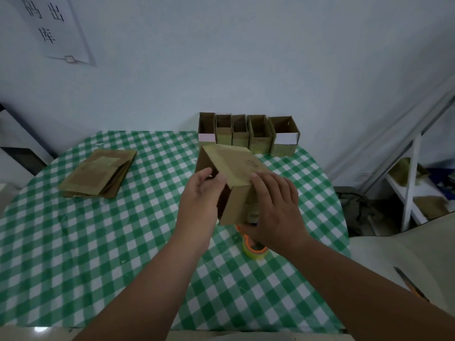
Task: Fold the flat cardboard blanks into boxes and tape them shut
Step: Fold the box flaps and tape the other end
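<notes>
Above the checked table (pixel 73 242), left hand (pixel 200 195) and right hand (pixel 274 207) gripping a half-folded cardboard box (pixel 231 168) (both sides).

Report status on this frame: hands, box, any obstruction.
Left hand and right hand both grip the half-formed box above the table. Tape roll lies beneath the right wrist. Nothing in the way.

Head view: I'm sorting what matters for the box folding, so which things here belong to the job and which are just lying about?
Part of the job:
- box being folded, held by left hand and right hand
- stack of flat blanks
- row of folded boxes
- tape roll

Lying about:
- paper sign on the wall
- white shelf
- orange-handled tool, too blurred to identify
</notes>
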